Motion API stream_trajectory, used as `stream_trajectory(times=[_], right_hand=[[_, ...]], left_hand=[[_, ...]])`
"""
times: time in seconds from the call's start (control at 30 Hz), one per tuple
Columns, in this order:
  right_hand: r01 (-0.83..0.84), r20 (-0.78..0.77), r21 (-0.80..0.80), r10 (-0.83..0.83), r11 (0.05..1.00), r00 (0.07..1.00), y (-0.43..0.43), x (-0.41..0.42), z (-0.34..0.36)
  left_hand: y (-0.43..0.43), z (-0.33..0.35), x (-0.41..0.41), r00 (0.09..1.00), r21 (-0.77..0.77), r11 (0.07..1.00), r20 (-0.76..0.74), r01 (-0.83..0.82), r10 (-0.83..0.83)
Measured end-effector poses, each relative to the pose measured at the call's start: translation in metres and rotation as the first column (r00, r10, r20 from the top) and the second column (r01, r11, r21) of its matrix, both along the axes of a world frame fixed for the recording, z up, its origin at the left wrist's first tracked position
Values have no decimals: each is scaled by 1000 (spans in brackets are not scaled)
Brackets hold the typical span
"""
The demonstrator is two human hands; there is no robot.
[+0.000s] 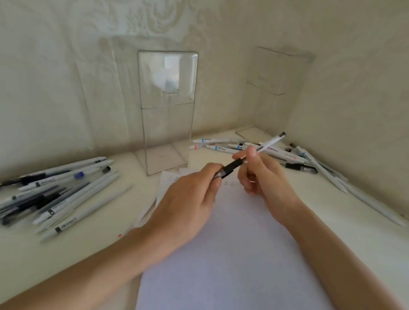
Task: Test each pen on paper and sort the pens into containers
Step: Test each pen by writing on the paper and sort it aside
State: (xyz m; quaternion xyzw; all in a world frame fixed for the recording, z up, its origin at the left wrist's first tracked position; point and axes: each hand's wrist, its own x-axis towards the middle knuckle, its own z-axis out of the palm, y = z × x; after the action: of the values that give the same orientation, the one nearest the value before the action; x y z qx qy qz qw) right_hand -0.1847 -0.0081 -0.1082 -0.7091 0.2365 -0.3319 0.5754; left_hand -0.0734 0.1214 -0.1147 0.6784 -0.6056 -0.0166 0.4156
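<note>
A: Status?
B: 6 o'clock, nearest: paper sheet (222,273) flat on the table (379,253). Above its far edge, both hands are on one white pen (270,142) with a black grip section. The left hand (184,204) is curled round the black lower end. The right hand (265,177) pinches the barrel mid-length. The pen's top end points up toward 1 o'clock. The pen is held off the paper.
A: Step?
B: Looks like prep for a test: cap pull or tip check, can't tell which. Tip is hidden in the left hand's fingers.
A: Next move?
B: Probably free the tip, drop to a one-hand grip, put the tip on the sheet, short scribble. Then sort by result.
A: Sort where?
B: pen pile (52,192) at 9 o'clock, second pen pile (225,148) at 1 o'clock. Farther back: clear container (164,114) at 12, second clear container (272,93) in the 1 o'clock corner. Can't tell which pile is already tested.
</note>
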Motion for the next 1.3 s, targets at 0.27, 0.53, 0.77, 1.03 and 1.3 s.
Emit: stream_trajectory(times=[0.27, 0.53, 0.77, 1.03, 1.3], right_hand=[[-31, -375, -422, -143, 906, 916, 8, 5, -14], [-70, -380, -589, -199, 805, 904, 12, 2, -14], [174, -261, -642, -427, 746, 866, -11, -7, -12], [75, -427, -829, -714, 554, 555, -69, -47, -20], [-30, -506, -837, -751, 547, 424, -74, -37, -24]], left_hand=[[111, -11, 50, 857, 45, 895, 311, -444, 410], [122, -11, 57, 705, 133, 787, 550, -603, 447], [50, 3, 25, 895, 153, 973, 436, -174, 92], [-20, -15, 1, 917, 273, 960, 367, 58, -160], [-22, -30, 5, 918, 203, 972, 349, 120, -186]])
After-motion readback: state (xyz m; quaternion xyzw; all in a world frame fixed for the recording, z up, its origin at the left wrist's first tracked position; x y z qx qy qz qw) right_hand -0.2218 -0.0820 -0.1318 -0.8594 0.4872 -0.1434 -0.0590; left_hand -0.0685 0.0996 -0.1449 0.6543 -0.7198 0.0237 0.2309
